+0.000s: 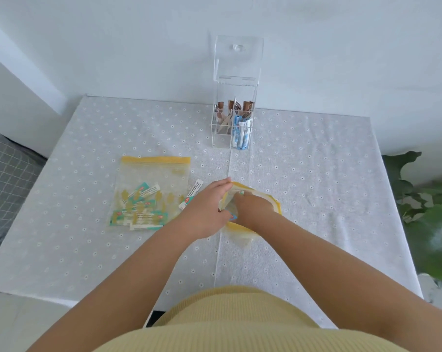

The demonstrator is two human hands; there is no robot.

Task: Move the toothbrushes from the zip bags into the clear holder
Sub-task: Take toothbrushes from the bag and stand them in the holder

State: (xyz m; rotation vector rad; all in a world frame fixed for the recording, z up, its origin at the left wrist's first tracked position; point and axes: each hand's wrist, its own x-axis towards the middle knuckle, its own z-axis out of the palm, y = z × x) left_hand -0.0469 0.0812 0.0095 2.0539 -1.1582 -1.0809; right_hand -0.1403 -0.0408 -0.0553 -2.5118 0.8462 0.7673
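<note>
My left hand grips the rim of the open zip bag on the tabletop; my right hand reaches inside, fingers hidden. Packaged toothbrushes stand in the clear holder; a second bag holds more.

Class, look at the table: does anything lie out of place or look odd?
Yes: one packet lies loose on the tablecloth, outside the closed zip bag and not in the holder.
</note>
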